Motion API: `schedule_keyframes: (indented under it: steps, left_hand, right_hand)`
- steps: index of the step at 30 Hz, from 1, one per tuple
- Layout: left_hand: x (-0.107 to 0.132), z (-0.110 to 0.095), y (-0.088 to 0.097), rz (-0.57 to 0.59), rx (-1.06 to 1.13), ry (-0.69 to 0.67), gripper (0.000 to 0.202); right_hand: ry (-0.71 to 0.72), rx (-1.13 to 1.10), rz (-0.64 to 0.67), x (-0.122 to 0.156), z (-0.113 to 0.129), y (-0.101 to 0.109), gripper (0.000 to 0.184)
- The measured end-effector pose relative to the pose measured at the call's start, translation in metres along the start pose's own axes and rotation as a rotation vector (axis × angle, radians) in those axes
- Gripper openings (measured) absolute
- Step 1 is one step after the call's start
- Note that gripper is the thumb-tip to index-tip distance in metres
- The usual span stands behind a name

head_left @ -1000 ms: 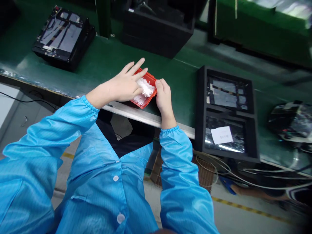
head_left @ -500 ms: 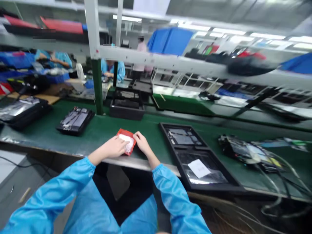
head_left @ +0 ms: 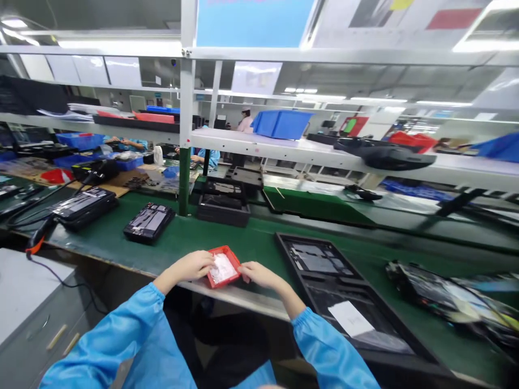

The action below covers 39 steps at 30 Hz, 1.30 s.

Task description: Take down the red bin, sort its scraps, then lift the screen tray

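A small red tray (head_left: 232,254) filled with white pieces (head_left: 222,268), too small to make out, sits at the front edge of the green bench. My left hand (head_left: 195,266) is at its left side, fingers bent and pressed together, the tips just inside the rim by the white pieces. Whatever those fingertips may hold is hidden. On the opposite side, my right hand (head_left: 259,274) has its fingers curled, with thumb and forefinger pinching the tray's right rim.
Right of the tray lies a black two-part frame (head_left: 324,281) bearing a white paper (head_left: 351,319). Opened devices (head_left: 149,220) stand to the left, and a black box (head_left: 224,208) behind. Cabled electronics (head_left: 454,302) lie far right. A white shelf (head_left: 324,148) crosses above the bench.
The view has tilted up and shifted left, showing more shelving. My left fingers have drawn back from over the white pieces to the tray's left side. My right hand stays at the right rim.
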<state>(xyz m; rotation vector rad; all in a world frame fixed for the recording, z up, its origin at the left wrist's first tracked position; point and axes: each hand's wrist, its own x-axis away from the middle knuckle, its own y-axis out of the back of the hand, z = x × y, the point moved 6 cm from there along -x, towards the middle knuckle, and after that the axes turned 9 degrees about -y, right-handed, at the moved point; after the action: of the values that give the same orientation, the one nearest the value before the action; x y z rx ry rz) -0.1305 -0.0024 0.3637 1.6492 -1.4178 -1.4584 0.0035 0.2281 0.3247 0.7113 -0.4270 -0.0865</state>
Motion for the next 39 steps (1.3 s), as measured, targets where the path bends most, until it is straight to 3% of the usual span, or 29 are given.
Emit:
schedule_keyframes:
  steps: [3, 5, 10, 13, 16, 19, 23, 27, 29, 31, 34, 39]
  left_hand:
    - [-0.007, -0.007, -0.007, -0.067, 0.033, -0.042, 0.032]
    - [-0.011, -0.006, -0.006, -0.159, 0.072, -0.001, 0.028]
    - [-0.004, 0.027, -0.006, -0.394, 0.187, 0.388, 0.028]
    - [0.006, 0.046, -0.014, -0.428, 0.205, 0.513, 0.033]
    - [0.013, 0.060, -0.026, -0.347, 0.211, 0.539, 0.034]
    - [0.014, 0.066, -0.039, -0.232, 0.264, 0.470, 0.034]
    - [0.016, 0.066, -0.046, -0.222, 0.254, 0.440, 0.029]
    - [0.012, 0.050, -0.054, -0.122, 0.076, 0.327, 0.012]
    - [0.009, 0.040, -0.058, -0.021, -0.051, 0.277, 0.020]
    - [0.009, 0.034, -0.061, 0.073, -0.127, 0.284, 0.038]
    - [0.008, 0.032, -0.061, 0.170, -0.171, 0.334, 0.049]
    - [0.006, 0.033, -0.056, 0.279, -0.185, 0.390, 0.056]
  right_hand:
    - [0.014, -0.046, -0.084, 0.004, -0.010, 0.004, 0.034]
    - [0.006, -0.104, -0.096, 0.005, -0.021, 0.008, 0.035]
    - [0.017, -0.246, -0.136, 0.015, -0.044, 0.028, 0.041]
    - [0.018, -0.295, -0.206, 0.032, -0.047, 0.053, 0.042]
    - [0.022, -0.306, -0.289, 0.058, -0.037, 0.092, 0.041]
    - [0.041, -0.301, -0.378, 0.093, -0.015, 0.146, 0.037]
    - [0.099, -0.323, -0.507, 0.145, 0.029, 0.230, 0.033]
    - [0.118, -0.345, -0.595, 0.178, 0.076, 0.308, 0.024]
    - [0.092, -0.364, -0.651, 0.184, 0.100, 0.341, 0.029]
    - [0.071, -0.386, -0.740, 0.183, 0.124, 0.371, 0.035]
    - [0.067, -0.411, -0.856, 0.167, 0.162, 0.408, 0.036]
    - [0.063, -0.360, -0.917, 0.099, 0.207, 0.470, 0.036]
